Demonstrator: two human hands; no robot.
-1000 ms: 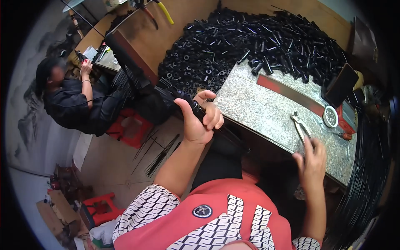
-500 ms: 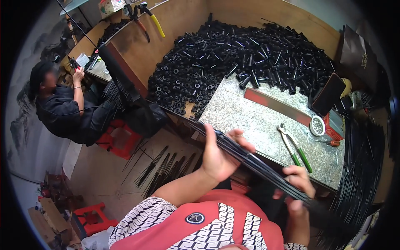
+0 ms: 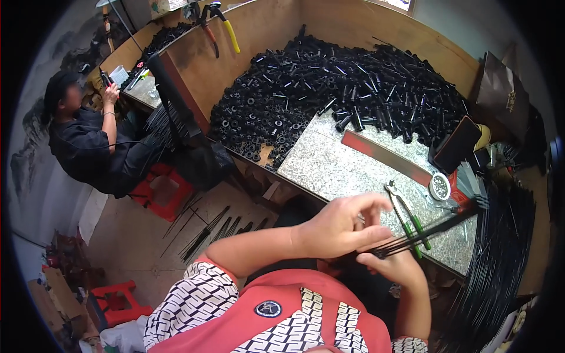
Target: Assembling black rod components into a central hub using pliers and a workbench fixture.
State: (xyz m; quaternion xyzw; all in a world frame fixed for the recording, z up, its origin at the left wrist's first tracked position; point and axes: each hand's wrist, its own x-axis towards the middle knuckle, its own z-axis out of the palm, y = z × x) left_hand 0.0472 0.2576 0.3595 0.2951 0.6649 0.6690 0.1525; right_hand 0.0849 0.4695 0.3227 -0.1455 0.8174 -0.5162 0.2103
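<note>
My right hand (image 3: 395, 265) grips one end of a bundle of thin black rods (image 3: 432, 232), its thumb stretched along the near side. From there the bundle slants up to the right, over the green-handled pliers (image 3: 421, 226) and the table's right part. My left hand (image 3: 344, 226) hovers just above and left of that end, fingers bent and apart from the thumb, with nothing visible in it. The pliers lie on the speckled tabletop (image 3: 318, 159).
A big heap of black plastic tubes and rings (image 3: 347, 82) fills the wooden-walled back. A flat metal bar (image 3: 385, 159), white dish (image 3: 439, 186) and phone-like dark panel (image 3: 456, 144) stand nearby. Long black rods (image 3: 506, 241) hang at right. Another person (image 3: 88, 135) sits at left.
The rod bundle has swung round and now points up to the right. My left hand has come off it and moved right, close to my right hand.
</note>
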